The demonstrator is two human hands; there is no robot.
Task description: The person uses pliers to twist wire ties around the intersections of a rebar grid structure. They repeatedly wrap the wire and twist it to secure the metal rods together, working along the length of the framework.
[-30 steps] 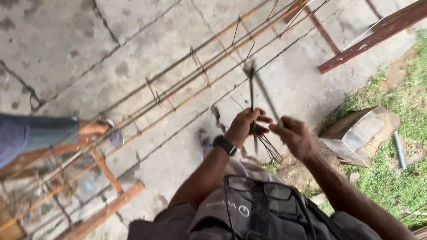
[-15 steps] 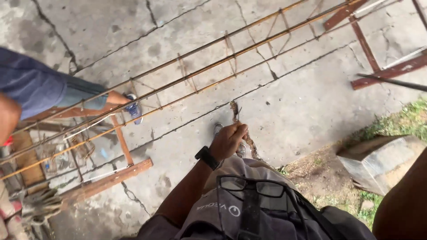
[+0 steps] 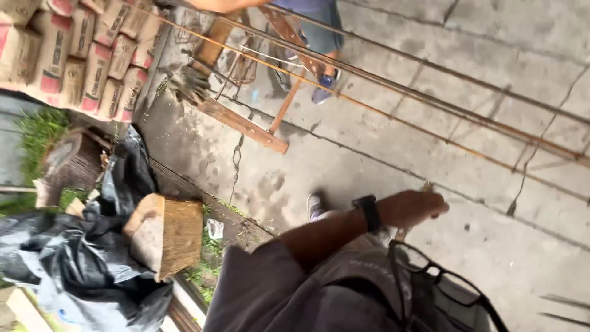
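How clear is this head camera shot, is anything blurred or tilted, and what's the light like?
Head view: the frame is strongly tilted and soft with motion blur; the left hand, the rebar cage and the stacked sacks all lack crisp edges. Light is flat, even daylight, with no glare and no hard shadows on the concrete floor. The glasses hanging at the chest are close and smeared. The right hand is out of frame.

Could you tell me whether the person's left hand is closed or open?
Closed: the left hand is curled into a fist around a thin rusty piece.
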